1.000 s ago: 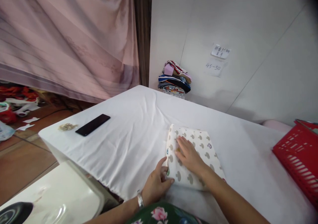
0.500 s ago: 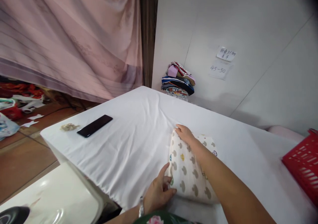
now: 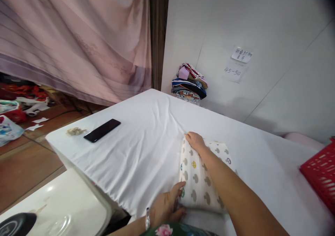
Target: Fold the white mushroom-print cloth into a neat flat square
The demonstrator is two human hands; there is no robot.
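Note:
A folded cream cloth [image 3: 195, 175] printed with small grey, yellow and blue shapes lies on the white-covered table [image 3: 136, 148] near its front edge. My right hand [image 3: 195, 141] reaches across the cloth and rests on its far left corner, fingers curled over the edge. My left hand [image 3: 167, 204], with a metal bracelet at the wrist, holds the near left corner, thumb on top and fingers tucked under the fabric.
A black phone [image 3: 102, 130] and a small beige scrap [image 3: 74, 131] lie near the table's left edge. Folded clothes [image 3: 190, 83] are stacked at the far corner by the wall. A red basket [image 3: 320, 173] sits at the right. A white surface [image 3: 52, 208] stands lower left.
My right hand slid from the middle of the cloth to its far left corner. My left hand closed more tightly on the near corner. The view shifted slightly right.

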